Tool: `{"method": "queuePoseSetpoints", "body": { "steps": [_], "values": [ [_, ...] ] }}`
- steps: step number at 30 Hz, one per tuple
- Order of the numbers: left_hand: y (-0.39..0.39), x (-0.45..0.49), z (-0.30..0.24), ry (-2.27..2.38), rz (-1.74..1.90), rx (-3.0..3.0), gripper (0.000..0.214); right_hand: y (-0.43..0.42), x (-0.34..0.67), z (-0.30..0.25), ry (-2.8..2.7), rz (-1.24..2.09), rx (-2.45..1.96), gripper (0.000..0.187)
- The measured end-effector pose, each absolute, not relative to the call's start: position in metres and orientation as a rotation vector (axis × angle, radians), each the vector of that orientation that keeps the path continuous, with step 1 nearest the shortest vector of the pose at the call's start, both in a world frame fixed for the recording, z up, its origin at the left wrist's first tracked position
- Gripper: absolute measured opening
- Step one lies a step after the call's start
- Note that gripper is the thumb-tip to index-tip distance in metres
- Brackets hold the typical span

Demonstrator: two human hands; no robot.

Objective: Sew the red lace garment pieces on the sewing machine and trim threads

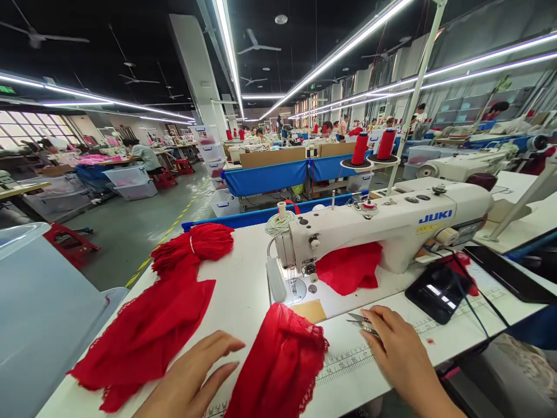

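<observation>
My left hand (198, 374) is open at the front of the white table, thumb and fingers apart, just left of a red lace-edged fabric piece (278, 360). That piece lies from the table's front edge up toward the needle area of the sewing machine (391, 223). In my right hand (398, 348) is a pair of small thread snips (364, 323), blades pointing left. More red fabric (350, 268) lies under the machine's arm. To the left sit a loose red lace-trimmed pile (152, 342) and a tied red bundle (195, 247).
A printed ruler strip (343, 363) runs along the table front. A black phone-like device (439, 290) with cords lies at right. Red thread cones (359, 149) stand behind the machine. A translucent plastic bin (39, 313) stands at left. Other people work farther back.
</observation>
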State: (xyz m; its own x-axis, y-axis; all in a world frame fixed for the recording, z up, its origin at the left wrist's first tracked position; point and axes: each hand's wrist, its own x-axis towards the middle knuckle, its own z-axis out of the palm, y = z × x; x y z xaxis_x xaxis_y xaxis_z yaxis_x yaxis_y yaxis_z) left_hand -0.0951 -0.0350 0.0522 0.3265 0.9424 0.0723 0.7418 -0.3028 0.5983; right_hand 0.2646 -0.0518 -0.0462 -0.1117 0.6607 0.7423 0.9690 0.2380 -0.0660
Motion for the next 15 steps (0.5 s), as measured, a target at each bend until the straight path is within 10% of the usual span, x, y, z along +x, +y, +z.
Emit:
{"method": "queuePoseSetpoints", "body": {
  "steps": [9, 15],
  "values": [
    [0.027, -0.035, 0.022, 1.452, 0.479, 1.966, 0.035, -0.063, 0.193, -0.01, -1.98, 0.533, -1.083, 0.019],
    [0.019, -0.025, 0.027, 1.287, 0.623, 1.807, 0.042, -0.045, 0.192, -0.018, -1.628, 0.194, -1.395, 0.028]
  ]
}}
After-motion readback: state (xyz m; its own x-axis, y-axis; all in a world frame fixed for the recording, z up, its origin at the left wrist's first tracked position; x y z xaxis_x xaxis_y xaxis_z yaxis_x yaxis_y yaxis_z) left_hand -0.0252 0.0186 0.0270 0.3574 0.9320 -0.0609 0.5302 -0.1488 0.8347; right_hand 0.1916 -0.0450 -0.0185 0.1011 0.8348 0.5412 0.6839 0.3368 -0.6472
